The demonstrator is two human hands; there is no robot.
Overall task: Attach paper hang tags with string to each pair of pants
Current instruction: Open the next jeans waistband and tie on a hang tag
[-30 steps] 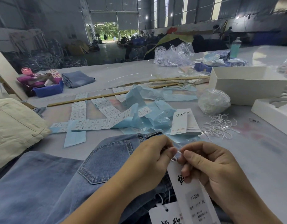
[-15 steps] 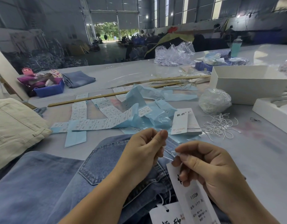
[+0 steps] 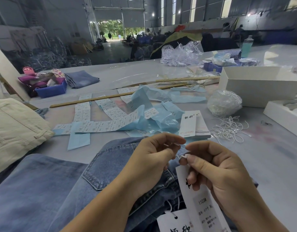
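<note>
Two hands | left [image 3: 154,158], right [image 3: 211,171] pinch string [image 3: 181,156] | tag [image 3: 199,203] over jeans [image 3: 101,169]

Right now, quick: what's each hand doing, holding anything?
Left hand: shut, pinching one end of the white string.
Right hand: shut, pinching the string's other end, with the paper hang tag under its fingers.

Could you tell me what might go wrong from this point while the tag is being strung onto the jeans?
The string end is held only by a fingertip pinch of the right hand, so it could slip free. The left hand pinches the other end just as lightly. The hang tag dangles loose and might crease against the jeans.
</note>
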